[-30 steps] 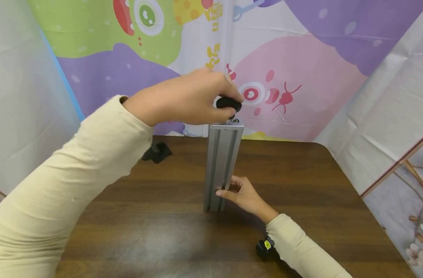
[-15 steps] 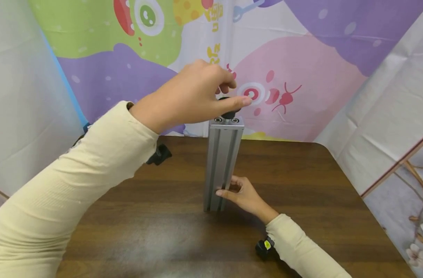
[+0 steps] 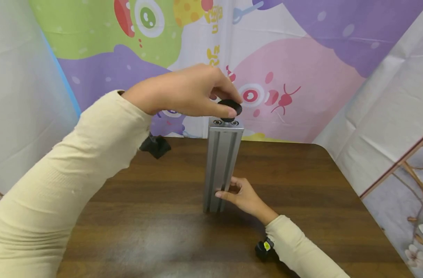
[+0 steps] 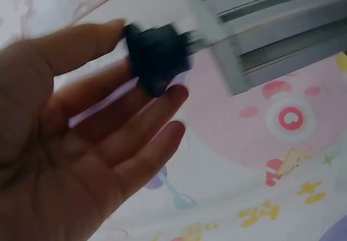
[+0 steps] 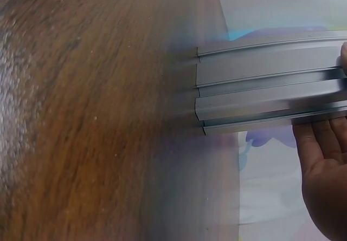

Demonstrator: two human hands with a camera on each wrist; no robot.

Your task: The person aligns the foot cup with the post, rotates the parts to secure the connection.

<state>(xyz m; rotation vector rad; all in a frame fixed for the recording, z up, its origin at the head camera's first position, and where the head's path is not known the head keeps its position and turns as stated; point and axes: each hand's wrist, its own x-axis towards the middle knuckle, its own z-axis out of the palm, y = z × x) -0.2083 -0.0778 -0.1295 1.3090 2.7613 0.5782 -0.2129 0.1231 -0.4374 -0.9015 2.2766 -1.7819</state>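
An aluminium profile (image 3: 220, 166) stands upright on the wooden table, its slotted sides also showing in the right wrist view. At its top end a black knob (image 3: 231, 105) sits on a short threaded stem, between two screws. My left hand (image 3: 190, 92) pinches the knob between thumb and fingers; in the left wrist view the lobed knob (image 4: 158, 59) looks blurred, with the thumb on one side and fingers behind it. Low on the profile, my right hand (image 3: 244, 197) grips its sides, thumb on the near face and fingers partly hidden behind.
The brown wooden table (image 3: 145, 231) spreads around the profile. A printed cartoon curtain (image 3: 284, 69) hangs just behind the table's back edge. Black camera mounts show at both wrists, the right one (image 3: 263, 249) near the tabletop.
Half a second ago my left fingers were lifted off the knob with the thumb extended; now they pinch it again. My right hand and the profile have stayed in place.
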